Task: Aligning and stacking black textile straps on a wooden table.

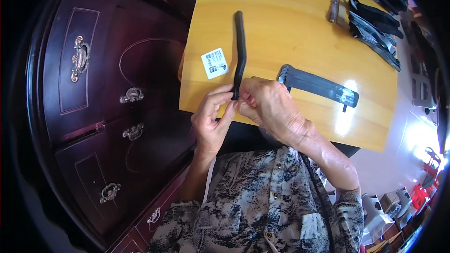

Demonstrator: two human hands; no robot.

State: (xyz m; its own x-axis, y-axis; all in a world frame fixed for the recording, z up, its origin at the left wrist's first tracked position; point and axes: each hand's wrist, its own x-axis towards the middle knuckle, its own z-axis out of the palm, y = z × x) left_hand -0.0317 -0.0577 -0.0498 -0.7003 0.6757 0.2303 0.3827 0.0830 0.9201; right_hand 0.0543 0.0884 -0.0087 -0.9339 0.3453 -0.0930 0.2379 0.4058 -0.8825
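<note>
A slim black bent bar (pixel 240 42) points away from me over the yellow tabletop. My left hand (pixel 212 117) pinches its near end between thumb and fingers, close to the table's front edge. Against that same end, from the other side, sits my right hand (pixel 269 103) with its fingers curled and pressed together. Whatever lies between the right fingertips is hidden. Left of the bar lies a white printed card (pixel 215 63). A flat black plastic part (pixel 318 84) with a rounded, wider end rests to the right of my right hand.
On the wooden tabletop (pixel 281 23), toward the far right, lie a slender tool (pixel 333 8) and a pile of dark gloves or cloth (pixel 375 28). A dark red cabinet (pixel 108 65) with ornate handles stands close on the left. Grey plastic stools (pixel 375 218) are at the lower right.
</note>
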